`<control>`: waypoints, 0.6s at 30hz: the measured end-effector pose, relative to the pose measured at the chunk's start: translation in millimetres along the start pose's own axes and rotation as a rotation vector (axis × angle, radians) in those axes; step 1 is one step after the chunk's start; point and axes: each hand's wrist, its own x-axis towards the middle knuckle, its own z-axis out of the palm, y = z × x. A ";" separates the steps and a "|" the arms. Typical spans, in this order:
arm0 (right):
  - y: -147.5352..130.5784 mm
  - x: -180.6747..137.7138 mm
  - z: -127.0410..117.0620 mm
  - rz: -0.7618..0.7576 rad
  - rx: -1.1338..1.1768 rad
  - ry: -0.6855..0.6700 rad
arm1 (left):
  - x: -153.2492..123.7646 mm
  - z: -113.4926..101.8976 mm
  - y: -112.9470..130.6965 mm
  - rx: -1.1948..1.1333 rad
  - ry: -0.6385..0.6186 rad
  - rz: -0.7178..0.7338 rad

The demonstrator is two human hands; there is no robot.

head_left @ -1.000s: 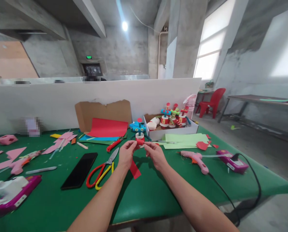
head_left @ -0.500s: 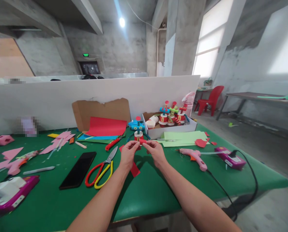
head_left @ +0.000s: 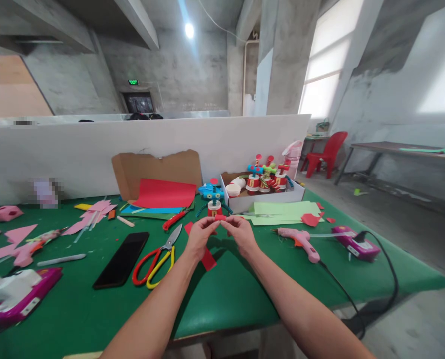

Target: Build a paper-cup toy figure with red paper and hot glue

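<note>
Above the green table (head_left: 229, 309), both hands (head_left: 220, 237) pinch a small red roll (head_left: 220, 218) between nearly closed fingertips.

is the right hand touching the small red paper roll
Touching: the head view shows the right hand pinching one end of the small red paper roll.

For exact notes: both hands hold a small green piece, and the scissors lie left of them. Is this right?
Wrong colour: the head view shows the left hand and right hand holding a red piece; the scissors lie left of them.
</note>
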 end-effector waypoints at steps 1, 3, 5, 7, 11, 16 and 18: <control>0.4 0.1 -0.2 -0.001 0.001 -0.005 | 0.4 -0.3 -0.6 -0.004 0.000 -0.002; 1.1 0.3 -0.4 -0.005 0.007 -0.015 | 1.0 -0.7 -1.6 -0.009 0.000 -0.003; 1.6 0.4 -0.5 -0.009 0.010 -0.027 | 1.4 -0.7 -1.9 -0.016 0.003 -0.004; 2.1 0.4 -0.5 -0.013 0.006 -0.040 | 1.5 -0.4 -1.6 -0.024 0.011 -0.010; 2.1 0.3 -0.5 -0.001 0.012 -0.061 | 1.9 -0.3 -1.3 -0.056 0.033 -0.032; -0.5 0.0 -1.3 0.039 0.036 -0.093 | 4.5 -2.2 -3.2 -0.095 0.054 -0.069; -1.3 0.0 -1.6 0.052 0.051 -0.095 | 5.6 -3.3 -3.7 -0.105 0.052 -0.081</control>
